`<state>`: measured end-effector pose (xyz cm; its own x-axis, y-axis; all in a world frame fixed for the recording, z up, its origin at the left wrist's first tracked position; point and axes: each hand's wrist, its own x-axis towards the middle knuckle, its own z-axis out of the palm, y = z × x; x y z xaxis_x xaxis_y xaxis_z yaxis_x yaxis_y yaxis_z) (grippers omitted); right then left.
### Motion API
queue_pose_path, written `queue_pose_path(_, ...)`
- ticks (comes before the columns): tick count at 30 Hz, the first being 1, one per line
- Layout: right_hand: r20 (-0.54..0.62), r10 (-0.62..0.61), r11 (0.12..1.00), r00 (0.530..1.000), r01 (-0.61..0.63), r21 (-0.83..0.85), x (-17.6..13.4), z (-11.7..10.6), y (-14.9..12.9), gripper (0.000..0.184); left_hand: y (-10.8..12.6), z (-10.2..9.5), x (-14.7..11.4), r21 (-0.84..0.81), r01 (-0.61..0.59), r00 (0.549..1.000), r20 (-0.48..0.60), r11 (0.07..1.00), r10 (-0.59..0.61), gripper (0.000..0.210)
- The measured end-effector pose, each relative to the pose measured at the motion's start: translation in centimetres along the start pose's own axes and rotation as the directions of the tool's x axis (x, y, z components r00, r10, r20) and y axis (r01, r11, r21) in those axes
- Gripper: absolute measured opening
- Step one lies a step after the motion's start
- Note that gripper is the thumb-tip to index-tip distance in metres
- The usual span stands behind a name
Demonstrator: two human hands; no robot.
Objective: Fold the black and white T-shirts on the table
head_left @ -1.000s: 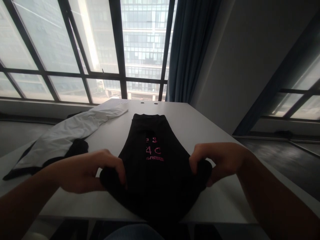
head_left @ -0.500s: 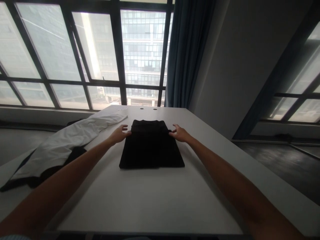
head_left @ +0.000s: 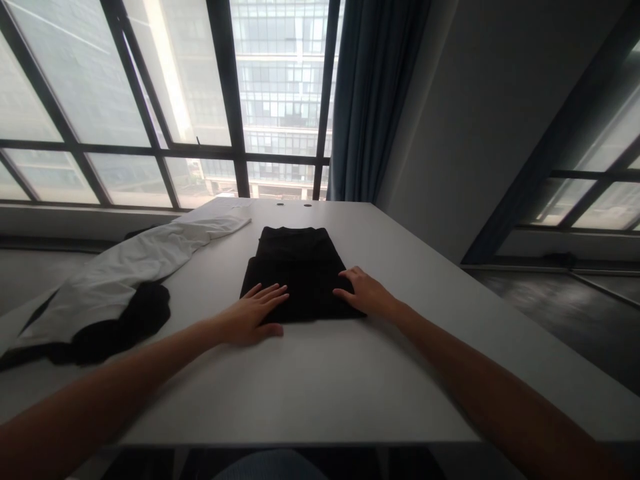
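A folded black garment [head_left: 305,267] lies flat on the white table in front of me; its exact kind cannot be made out. On its near left corner rests my left hand [head_left: 255,313], fingers stretched out over the cloth and thumb on the tabletop. My right hand [head_left: 365,292] touches the garment's right edge, with thumb and fingers apart. Neither hand grips anything. A fold line crosses the cloth, and its far part is narrower than the near part.
White and black clothing [head_left: 145,260] is spread along the left side of the white table [head_left: 310,387]. Two round holes [head_left: 294,205] sit near the table's far end. Behind it are windows and a blue curtain [head_left: 370,100].
Both hands have come nearer to me from the garment's upper sides, the left onto the near left corner, the right down the right edge. The garment's far section now lies folded toward me less far.
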<state>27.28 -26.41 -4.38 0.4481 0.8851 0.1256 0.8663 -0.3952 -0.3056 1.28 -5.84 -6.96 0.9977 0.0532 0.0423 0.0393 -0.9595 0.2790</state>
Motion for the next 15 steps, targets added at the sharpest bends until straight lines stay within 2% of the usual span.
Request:
queue_pose_path(2,0.035,0.029,0.999,0.999,-0.030,0.018,-0.5,-0.6,0.4,0.049,-0.6,0.5,-0.7,0.028,-0.033,0.999,-0.001,0.999,0.033,0.076)
queue_pose_path(4,0.145,0.075,0.995,0.987,-0.083,0.050,-0.8,-1.5,0.8,0.050,-1.6,0.5,-1.5,0.040,-0.054,0.998,-0.016,0.998,0.054,0.074)
queue_pose_path(6,0.288,0.105,0.989,0.952,-0.130,0.067,-1.1,-2.4,1.3,0.051,-2.6,0.0,-2.3,0.053,-0.084,0.995,-0.044,0.995,0.087,0.070)
queue_pose_path(8,0.391,0.079,0.988,0.917,-0.123,0.089,-1.2,-3.0,1.6,0.053,-3.2,-0.8,-3.0,0.080,-0.110,0.988,-0.102,0.991,0.118,0.063)
queue_pose_path(11,0.441,0.014,0.990,0.898,-0.075,0.121,-1.2,-3.5,1.9,0.055,-3.4,-2.1,-3.7,0.135,-0.130,0.974,-0.169,0.982,0.152,0.045)
queue_pose_path(15,0.480,-0.010,0.992,0.877,-0.053,0.119,-1.2,-3.7,2.1,0.045,-2.9,-2.9,-4.1,0.139,-0.153,0.976,-0.132,0.978,0.171,0.030)
